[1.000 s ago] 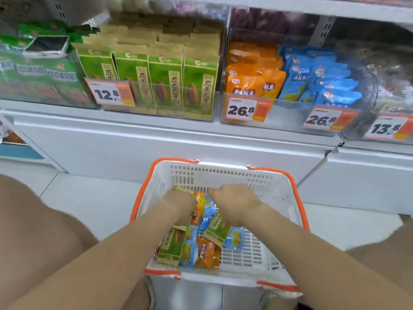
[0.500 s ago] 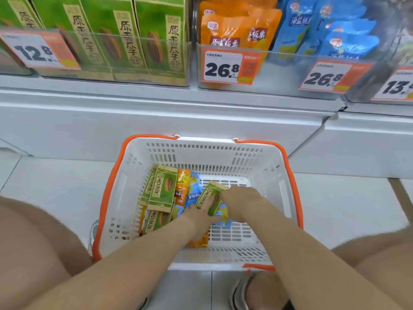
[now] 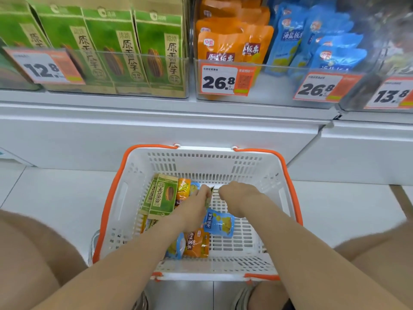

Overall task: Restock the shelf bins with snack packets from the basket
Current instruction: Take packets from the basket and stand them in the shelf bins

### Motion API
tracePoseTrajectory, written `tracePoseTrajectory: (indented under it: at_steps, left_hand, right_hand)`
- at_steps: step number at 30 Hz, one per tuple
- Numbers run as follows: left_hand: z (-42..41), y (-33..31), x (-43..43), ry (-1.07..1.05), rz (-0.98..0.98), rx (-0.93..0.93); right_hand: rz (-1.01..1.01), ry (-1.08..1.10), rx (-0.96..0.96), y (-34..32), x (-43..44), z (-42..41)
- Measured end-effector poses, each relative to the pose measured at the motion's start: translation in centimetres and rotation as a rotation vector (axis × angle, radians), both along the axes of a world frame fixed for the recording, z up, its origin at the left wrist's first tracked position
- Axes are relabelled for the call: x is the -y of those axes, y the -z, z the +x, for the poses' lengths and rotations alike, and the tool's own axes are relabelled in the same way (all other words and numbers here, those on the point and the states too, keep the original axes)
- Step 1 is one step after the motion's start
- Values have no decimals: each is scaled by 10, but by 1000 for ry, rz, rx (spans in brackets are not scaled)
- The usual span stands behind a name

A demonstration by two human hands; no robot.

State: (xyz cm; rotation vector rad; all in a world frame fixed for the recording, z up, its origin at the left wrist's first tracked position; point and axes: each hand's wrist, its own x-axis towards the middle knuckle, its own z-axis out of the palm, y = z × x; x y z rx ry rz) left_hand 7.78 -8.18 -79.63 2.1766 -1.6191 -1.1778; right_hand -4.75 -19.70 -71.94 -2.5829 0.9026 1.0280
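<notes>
Basket: a white slatted plastic basket with orange handles sits on the pale tiled floor, right up against the white shelf base, between the crouching person's bare knees.

Left hand: the left hand reaches into the middle of the basket and pinches a slim green paper snack packet at its fingertips. The packet is turned edge-on and lifted a little above the basket floor.

Right hand: the right hand is just beside that packet on the other side, knuckles up and fingers curled under. I cannot tell whether it touches or holds anything.

Left side of basket: two flat green-and-tan sunflower seed packets lean together against the left wall, with a small orange foil packet just beside them.

Near side of basket: a blue pouch with a yellow picture lies below the hands. Closer in, an orange pouch with dark lettering lies touching a blue-edged yellow pouch, both partly under the left forearm.

Left bin: a clear bin above holds upright tall green seed boxes in a row, behind a 12.8 price tag.

Middle bin: stacked orange chestnut pouches sit behind a 26.8 price tag.

Right of that: light blue pouches are piled behind a second 26.8 tag, and a 13.8 tag is fixed at the far right edge.
</notes>
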Motion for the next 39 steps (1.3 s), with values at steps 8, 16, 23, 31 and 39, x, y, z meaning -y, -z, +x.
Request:
tracePoseTrajectory:
  at_steps: [8,16,23,31,39]
  left_hand:
    - [21,-73,-2,-730,-176,-502]
    - [66,-156,-8,-651,-699,-72]
    - [100,-256,3,-499,-1218,113]
    - [161,-337,32,-607,-1069,440]
    - [222,-347,36,-286,-515,842]
  right_hand:
    - [87,69,321,-22,-19,7]
    - [-73,134,815,-105,-41,46]
    - [-57,91,1280,-208,-48,70]
    - [-298,70,1733,-276,-12,118]
    - [-255,86,1811,-292,15,157]
